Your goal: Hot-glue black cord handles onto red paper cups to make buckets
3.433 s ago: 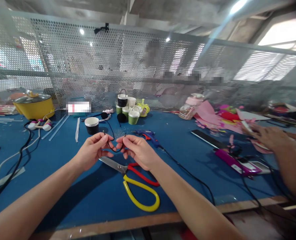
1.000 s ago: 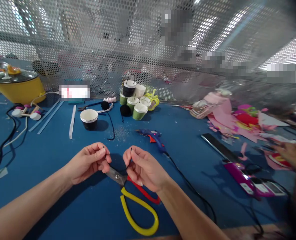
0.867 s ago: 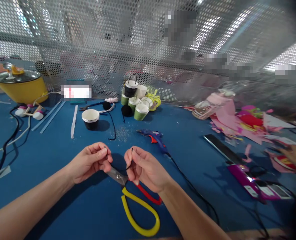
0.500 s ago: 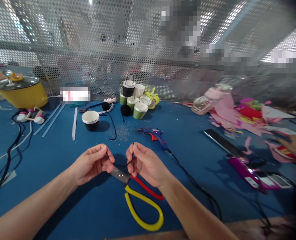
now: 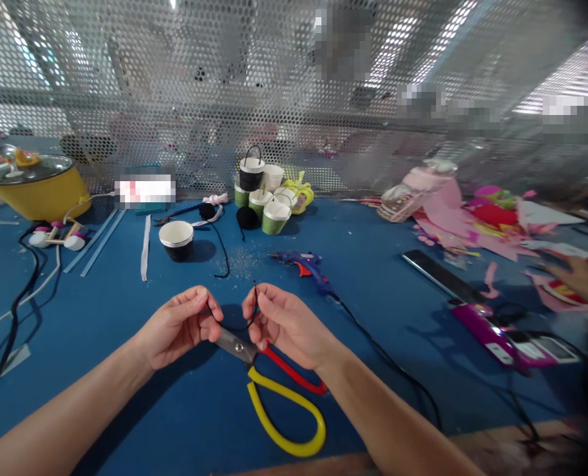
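A short black cord (image 5: 234, 328) sags in a curve between my two hands, above the table. My left hand (image 5: 182, 327) pinches one end of it between thumb and fingers. The other end is in the fingers of my right hand (image 5: 286, 324), its tip poking up above them. Beneath the hands lie scissors (image 5: 286, 390) with one yellow and one red handle; their blade tips are hidden by my left hand. Beyond the left hand stands a small black cup (image 5: 178, 246) with a white rim. A blue glue gun (image 5: 306, 264) rests past my right hand.
Green and black cups (image 5: 275, 218) are grouped at the back, beside a ball of black cord (image 5: 247, 218). A yellow pot (image 5: 40, 188) stands far left. On the right are a phone (image 5: 440, 277), a purple device (image 5: 487, 334), pink scraps (image 5: 445, 205) and another person's hand (image 5: 579, 277).
My right hand has turned slightly and shifted a little left, so more of the cord shows at its fingertips. The view has drifted slightly.
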### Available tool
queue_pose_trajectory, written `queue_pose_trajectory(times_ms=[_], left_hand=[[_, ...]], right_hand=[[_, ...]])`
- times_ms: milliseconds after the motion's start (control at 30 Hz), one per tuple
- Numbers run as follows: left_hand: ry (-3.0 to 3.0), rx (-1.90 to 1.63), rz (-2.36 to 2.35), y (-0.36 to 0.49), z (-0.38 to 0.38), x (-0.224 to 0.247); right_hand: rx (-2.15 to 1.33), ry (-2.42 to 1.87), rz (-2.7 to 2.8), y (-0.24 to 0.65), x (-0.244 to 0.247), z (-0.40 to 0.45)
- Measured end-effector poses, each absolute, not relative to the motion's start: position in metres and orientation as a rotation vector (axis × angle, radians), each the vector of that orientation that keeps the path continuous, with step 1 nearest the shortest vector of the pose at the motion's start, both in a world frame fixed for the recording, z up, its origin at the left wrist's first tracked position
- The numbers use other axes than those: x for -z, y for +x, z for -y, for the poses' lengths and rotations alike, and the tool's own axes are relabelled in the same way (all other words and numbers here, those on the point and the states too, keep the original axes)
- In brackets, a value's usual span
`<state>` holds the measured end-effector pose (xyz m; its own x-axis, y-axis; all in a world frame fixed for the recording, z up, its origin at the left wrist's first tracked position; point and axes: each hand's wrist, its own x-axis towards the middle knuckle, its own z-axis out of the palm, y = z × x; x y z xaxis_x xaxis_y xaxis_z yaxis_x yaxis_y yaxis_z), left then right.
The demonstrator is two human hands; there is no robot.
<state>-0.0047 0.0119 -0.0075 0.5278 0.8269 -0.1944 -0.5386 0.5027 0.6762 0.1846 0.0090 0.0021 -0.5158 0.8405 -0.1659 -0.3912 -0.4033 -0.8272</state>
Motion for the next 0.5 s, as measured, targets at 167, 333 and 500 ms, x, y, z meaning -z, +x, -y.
queue_pose_trajectory(times_ms=[167, 333, 500], left_hand=[[0.561, -0.931, -0.532, -0.0031, -0.0131, 0.01], [0.512, -0.953, -0.524, 0.0007, -0.0095, 0.0125], [0.456, -0.938, -0.536, 0.0049, -0.0051, 0.0149]], right_hand=[[-1.909, -0.805, 1.148, 0.1804, 0.0027, -0.0066], [-1.735, -0.872, 1.27, 0.176, 0.0056, -0.0032], [-1.618, -0.88, 1.267, 0.1745, 0.0058, -0.0027]])
